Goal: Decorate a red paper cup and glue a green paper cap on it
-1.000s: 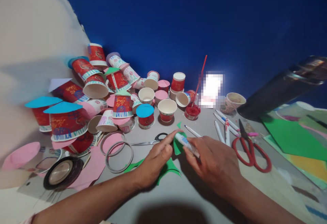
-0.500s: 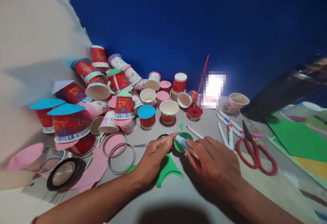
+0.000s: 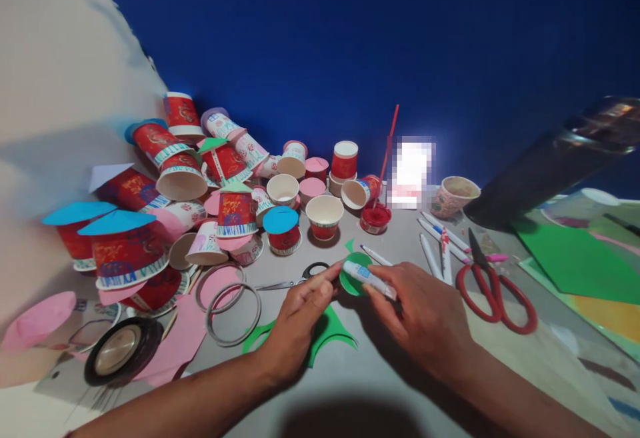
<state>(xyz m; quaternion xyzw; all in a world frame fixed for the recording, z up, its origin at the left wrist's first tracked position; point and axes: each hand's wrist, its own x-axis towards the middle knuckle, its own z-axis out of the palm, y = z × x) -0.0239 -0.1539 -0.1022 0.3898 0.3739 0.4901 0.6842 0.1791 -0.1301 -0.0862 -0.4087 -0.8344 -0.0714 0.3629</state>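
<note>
A small green paper circle is pinched at its left edge by the fingertips of my left hand. My right hand is closed around a white glue stick with blue print, its tip lying over the circle's face. Beneath my left hand is a green paper offcut with curved cut edges. Small scissors with black handles lie just beyond that hand, partly hidden by it. A white marker rests behind my right hand.
Decorated paper cups are heaped at left. Grey rings and a tape roll lie nearer. Behind are an upright white cup and a red paint pot. Red-handled scissors, a dark bottle and green sheets are at right.
The glue stick has tilted flatter across the green circle, and my right hand has shifted slightly. My left hand still holds the circle. The whole view has moved a little.
</note>
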